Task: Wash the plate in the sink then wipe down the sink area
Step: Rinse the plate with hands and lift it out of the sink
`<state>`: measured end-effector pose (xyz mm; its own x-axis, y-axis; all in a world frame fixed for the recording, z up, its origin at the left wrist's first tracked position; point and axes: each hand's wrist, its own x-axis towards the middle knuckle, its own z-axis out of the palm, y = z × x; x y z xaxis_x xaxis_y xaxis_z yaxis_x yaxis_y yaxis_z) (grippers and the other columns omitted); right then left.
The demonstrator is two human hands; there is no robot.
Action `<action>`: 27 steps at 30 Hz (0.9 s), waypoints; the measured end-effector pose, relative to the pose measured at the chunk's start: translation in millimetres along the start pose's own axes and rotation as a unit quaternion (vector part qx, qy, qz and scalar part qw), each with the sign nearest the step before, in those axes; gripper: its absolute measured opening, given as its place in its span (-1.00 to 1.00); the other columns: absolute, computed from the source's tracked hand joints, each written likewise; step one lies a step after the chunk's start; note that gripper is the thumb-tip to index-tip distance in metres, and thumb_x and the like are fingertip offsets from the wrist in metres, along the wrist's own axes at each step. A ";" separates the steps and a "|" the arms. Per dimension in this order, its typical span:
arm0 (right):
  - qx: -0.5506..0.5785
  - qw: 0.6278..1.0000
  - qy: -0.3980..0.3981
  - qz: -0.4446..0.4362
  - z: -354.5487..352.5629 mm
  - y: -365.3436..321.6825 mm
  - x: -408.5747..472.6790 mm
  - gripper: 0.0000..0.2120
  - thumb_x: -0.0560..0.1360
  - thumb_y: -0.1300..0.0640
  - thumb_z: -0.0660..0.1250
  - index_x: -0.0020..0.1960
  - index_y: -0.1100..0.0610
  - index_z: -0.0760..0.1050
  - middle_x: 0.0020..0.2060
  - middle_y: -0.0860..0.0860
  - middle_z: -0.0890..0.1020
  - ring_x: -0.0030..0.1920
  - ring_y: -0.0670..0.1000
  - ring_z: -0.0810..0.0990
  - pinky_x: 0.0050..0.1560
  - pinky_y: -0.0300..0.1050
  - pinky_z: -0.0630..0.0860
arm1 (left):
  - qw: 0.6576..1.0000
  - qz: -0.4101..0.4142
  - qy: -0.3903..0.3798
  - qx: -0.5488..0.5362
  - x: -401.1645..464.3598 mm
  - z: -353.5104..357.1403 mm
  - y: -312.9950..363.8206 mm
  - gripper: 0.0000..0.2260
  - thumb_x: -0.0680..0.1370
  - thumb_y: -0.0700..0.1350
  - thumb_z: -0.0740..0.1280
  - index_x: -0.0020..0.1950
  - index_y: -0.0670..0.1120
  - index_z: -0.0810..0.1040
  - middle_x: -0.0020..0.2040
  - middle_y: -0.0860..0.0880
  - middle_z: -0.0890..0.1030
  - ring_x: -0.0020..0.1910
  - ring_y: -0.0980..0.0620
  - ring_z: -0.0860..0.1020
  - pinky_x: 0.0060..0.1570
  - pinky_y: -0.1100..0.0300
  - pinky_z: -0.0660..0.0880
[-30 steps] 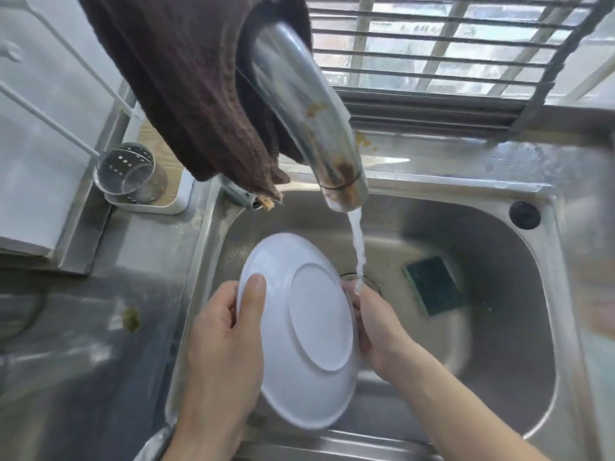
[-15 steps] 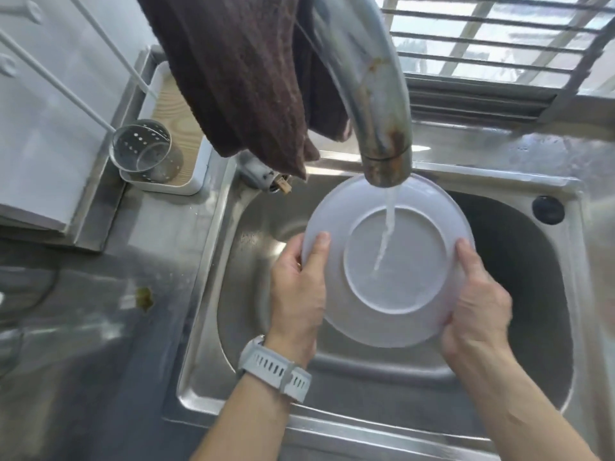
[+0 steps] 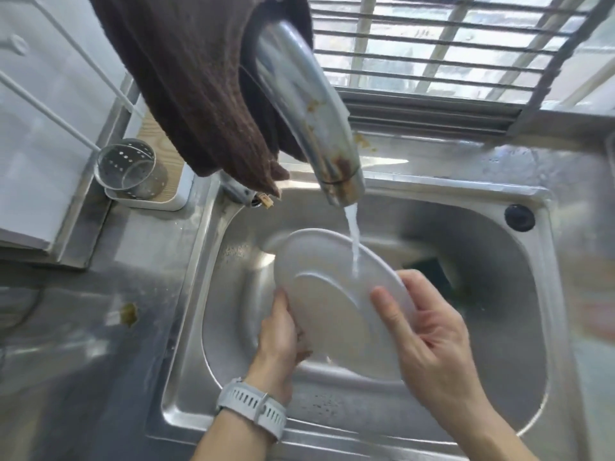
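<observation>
A white plate (image 3: 327, 294) is held tilted over the steel sink (image 3: 482, 247), its underside facing me. Water runs from the faucet (image 3: 309, 111) onto the plate's upper right rim. My left hand (image 3: 279, 337), with a white watch at the wrist, grips the plate's lower left edge. On the right edge rests my right hand (image 3: 429, 331), fingers spread across the underside. A dark sponge (image 3: 436, 271) lies in the basin, mostly hidden behind the plate and right hand.
A brown cloth (image 3: 199, 88) hangs over the faucet. A perforated metal cup (image 3: 129, 168) stands on a small tray at the back left. A yellow-brown stain (image 3: 128, 314) marks the left counter. A black plug (image 3: 519, 217) sits at the sink's back right corner. A barred window is behind.
The plate has come down from right under the spout and tilted, so the water now hits its upper right rim. Both hands shifted lower with it.
</observation>
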<state>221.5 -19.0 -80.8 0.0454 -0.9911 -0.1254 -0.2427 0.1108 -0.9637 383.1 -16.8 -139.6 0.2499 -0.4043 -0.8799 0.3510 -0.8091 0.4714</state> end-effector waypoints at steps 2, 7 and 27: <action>-0.071 0.991 -0.057 -0.096 9.1 1.2 9.7 -0.91 0.63 0.08 0.34 0.02 0.05 0.61 -0.18 -0.07 0.60 -0.20 -0.03 0.59 -0.21 -0.13 0.51 | 0.994 -0.006 -0.052 -0.096 -8.8 -1.3 9.0 -0.42 0.59 0.37 0.12 0.24 -0.05 0.62 0.08 -0.10 0.71 0.04 -0.09 0.66 -0.03 0.03 0.58; -0.282 0.910 -0.141 -0.269 20.8 12.7 14.9 -0.78 0.69 0.09 0.24 0.22 0.07 0.62 0.00 -0.05 0.62 -0.09 0.07 0.58 -0.19 0.03 0.56 | 0.927 -0.001 -0.198 -0.318 -32.0 -0.4 27.7 -0.30 0.57 0.36 0.19 0.38 -0.21 0.56 0.13 -0.21 0.61 0.10 -0.19 0.56 0.11 -0.02 0.45; -0.054 0.969 0.174 0.169 -60.8 25.0 22.3 -0.69 0.59 0.19 0.38 0.31 -0.01 0.59 -0.02 -0.14 0.73 -0.04 -0.12 0.71 0.07 -0.02 0.68 | 0.989 0.134 -0.047 -0.031 -11.1 18.3 14.3 -0.69 0.60 0.13 0.37 0.12 -0.09 0.67 -0.03 -0.08 0.77 0.00 -0.12 0.73 0.08 -0.12 0.65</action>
<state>157.5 -42.7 -93.4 -0.3786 -0.8667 -0.3247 -0.2879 0.4437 -0.8487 368.9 -31.6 -124.2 0.2565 -0.6408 -0.7236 0.3393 -0.6413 0.6882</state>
